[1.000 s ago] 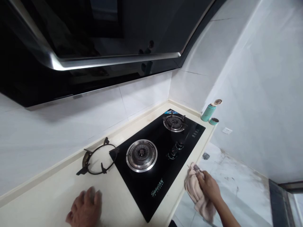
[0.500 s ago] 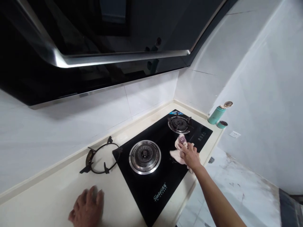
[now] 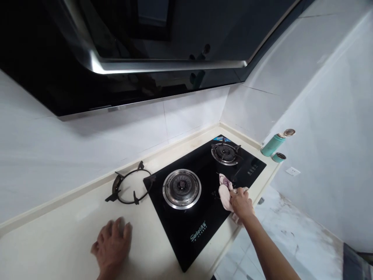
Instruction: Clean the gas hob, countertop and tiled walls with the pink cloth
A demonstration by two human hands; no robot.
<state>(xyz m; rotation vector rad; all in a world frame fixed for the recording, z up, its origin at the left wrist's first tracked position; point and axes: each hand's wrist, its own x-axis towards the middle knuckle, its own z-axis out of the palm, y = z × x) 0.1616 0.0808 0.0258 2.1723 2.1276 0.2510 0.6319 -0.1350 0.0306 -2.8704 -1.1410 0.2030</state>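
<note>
right hand (image 3: 240, 202): fingers gripping cloth (image 3: 225, 191), pressed on hob (image 3: 204, 217) by the knobs | left hand (image 3: 113, 245): fingers spread flat on bench (image 3: 67, 249) | grate (image 3: 131, 187) left of hob

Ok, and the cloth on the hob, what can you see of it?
The cloth is pale pink, soft, crumpled, with a purplish patch at its far end. It lies bunched on the black glass hob, in front of the far burner. The right hand grips its near end, fingers curled over it.
</note>
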